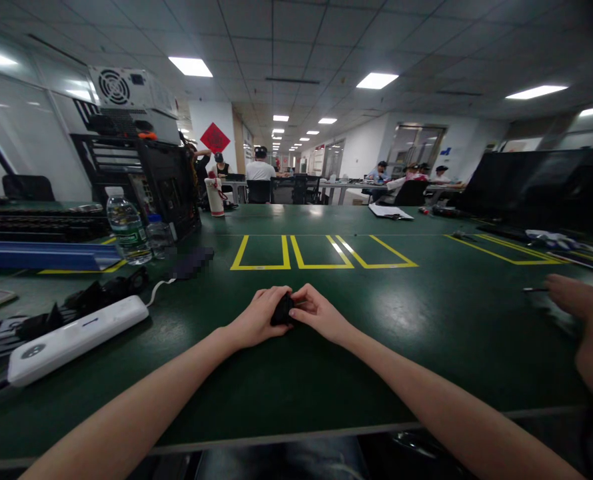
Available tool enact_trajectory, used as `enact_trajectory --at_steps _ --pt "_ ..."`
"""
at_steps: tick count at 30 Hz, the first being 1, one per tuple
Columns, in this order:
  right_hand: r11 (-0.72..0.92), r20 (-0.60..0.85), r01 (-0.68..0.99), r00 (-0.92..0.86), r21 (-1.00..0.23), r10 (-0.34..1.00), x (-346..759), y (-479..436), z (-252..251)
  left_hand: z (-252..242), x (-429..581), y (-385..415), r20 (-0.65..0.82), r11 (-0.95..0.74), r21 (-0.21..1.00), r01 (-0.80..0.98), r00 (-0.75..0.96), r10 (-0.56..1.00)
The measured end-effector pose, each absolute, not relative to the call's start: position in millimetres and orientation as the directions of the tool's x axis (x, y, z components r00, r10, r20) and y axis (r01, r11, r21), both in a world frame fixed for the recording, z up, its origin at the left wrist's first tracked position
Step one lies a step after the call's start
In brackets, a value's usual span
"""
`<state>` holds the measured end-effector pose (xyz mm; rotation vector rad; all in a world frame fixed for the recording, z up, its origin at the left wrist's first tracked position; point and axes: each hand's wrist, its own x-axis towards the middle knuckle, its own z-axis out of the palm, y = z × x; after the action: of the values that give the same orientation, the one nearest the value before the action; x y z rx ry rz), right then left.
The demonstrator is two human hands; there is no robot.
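Close to the front middle of the green table, my left hand is closed round a small black object. Its kind cannot be made out, since the fingers cover much of it. From the other side, my right hand meets the same object, thumb and fingertips pinched at its right edge. Whether something small sits between those right fingertips is hidden. Both hands rest low over the tabletop, in front of the yellow tape outlines.
At left lie a white power strip and black cables; behind them stand a water bottle and an open computer case. Another person's hand works at the right edge. A clipboard with paper lies farther back.
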<state>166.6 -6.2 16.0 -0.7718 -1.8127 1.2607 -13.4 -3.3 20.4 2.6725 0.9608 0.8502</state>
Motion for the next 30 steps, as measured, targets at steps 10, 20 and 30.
enact_trajectory --at_steps 10,20,30 --pt "0.334 0.227 0.106 -0.541 -0.937 0.810 170.1 -10.7 19.2 19.7 -13.1 -3.5 0.454 -0.776 0.338 0.533 0.630 0.631" --pt "0.334 0.251 0.078 -0.507 -0.939 0.824 167.5 -6.9 15.8 18.7 -12.8 -1.6 0.457 -0.779 0.345 0.524 0.631 0.627" --pt "0.310 0.230 0.057 -0.546 -0.949 0.805 169.5 -9.0 15.6 14.0 -12.6 1.8 0.461 -0.772 0.357 0.527 0.619 0.636"
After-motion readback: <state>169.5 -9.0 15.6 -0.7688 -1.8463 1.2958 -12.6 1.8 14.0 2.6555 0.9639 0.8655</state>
